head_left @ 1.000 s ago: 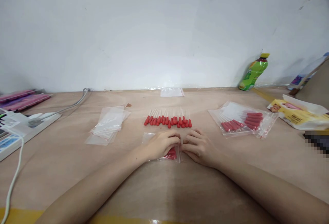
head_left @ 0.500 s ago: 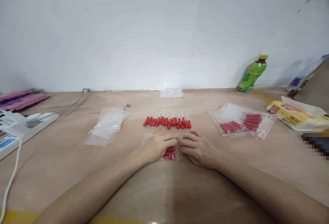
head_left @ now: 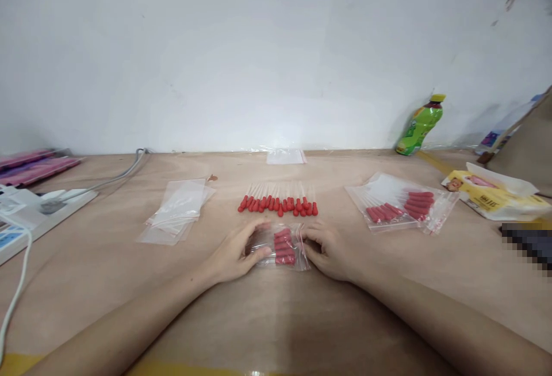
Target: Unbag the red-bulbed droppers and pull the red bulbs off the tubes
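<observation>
A clear zip bag lies in front of me, with several red-bulbed glass droppers inside. My left hand spans the bag's left end, thumb along the near side and fingers along the far side. At the right, the curled fingers of my right hand hold the zip edge; their exact contact is partly hidden. Just beyond both hands is a row of loose droppers, red bulbs toward me and clear stems pointing to the wall.
Flat zip bags lie on the left, another bag by the wall. Filled bags overlap on the right. Farther out are a green bottle, a yellow tissue pack, a dark pixelated object and a power strip.
My left hand has moved off the zip side to the bag's left end, its thumb and fingers spreading apart. The red bulbs inside are now uncovered. My right hand stays at the zip edge.
</observation>
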Motion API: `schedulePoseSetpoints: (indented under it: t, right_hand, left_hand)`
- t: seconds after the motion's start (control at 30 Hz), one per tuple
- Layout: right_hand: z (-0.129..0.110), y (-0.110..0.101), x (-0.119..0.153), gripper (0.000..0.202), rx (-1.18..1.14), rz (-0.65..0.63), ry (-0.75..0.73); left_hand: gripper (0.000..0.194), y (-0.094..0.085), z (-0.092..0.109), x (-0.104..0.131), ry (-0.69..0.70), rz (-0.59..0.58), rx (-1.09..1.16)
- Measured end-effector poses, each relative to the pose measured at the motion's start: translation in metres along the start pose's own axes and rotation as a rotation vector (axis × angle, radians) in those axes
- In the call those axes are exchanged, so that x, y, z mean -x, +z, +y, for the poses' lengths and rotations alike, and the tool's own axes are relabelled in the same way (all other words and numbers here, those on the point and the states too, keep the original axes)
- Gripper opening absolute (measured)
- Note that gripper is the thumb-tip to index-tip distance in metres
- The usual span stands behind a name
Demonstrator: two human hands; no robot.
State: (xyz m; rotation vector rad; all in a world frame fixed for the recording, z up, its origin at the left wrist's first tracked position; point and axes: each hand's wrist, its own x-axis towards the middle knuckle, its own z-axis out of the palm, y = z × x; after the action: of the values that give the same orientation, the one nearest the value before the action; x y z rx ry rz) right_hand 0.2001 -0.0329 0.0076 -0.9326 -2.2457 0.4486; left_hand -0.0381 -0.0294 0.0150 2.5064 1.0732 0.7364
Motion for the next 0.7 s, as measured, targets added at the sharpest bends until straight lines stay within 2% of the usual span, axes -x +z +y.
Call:
schedulePoseSetpoints:
  t: [0.13, 0.27, 0.5, 0.63, 0.7]
  right_hand:
    - [0.0013, 0.0070, -0.0005, 0.011, 0.099, -0.053, 0.052]
    - [0.0000, 0.0062, -0.0004, 0.014, 0.113, -0.093, 0.108]
    - [0.0028, 0.0031, 0.0020, 0.024, -0.168, -0.077, 0.186]
    - [0.0011, 0.0014, 0.0004, 0.040, -0.230, -0.090, 0.133]
    - [-0.0013, 0.0012, -0.0008, 0.036, -0.278, -0.101, 0.083]
  left_hand:
    - [0.054, -0.0023, -0.0019, 0.0071, -0.036, -0.128, 0.059]
    - [0.059, -0.0022, -0.0010, 0.0017, 0.000, -0.160, 0.115]
    - [0.048, -0.0010, 0.0020, 0.0014, -0.043, -0.172, 0.092]
    - [0.046, 0.0000, 0.0026, 0.0010, -0.032, -0.172, 0.089]
    - [0.044, 0.0004, 0.0023, 0.0004, -0.025, -0.171, 0.090]
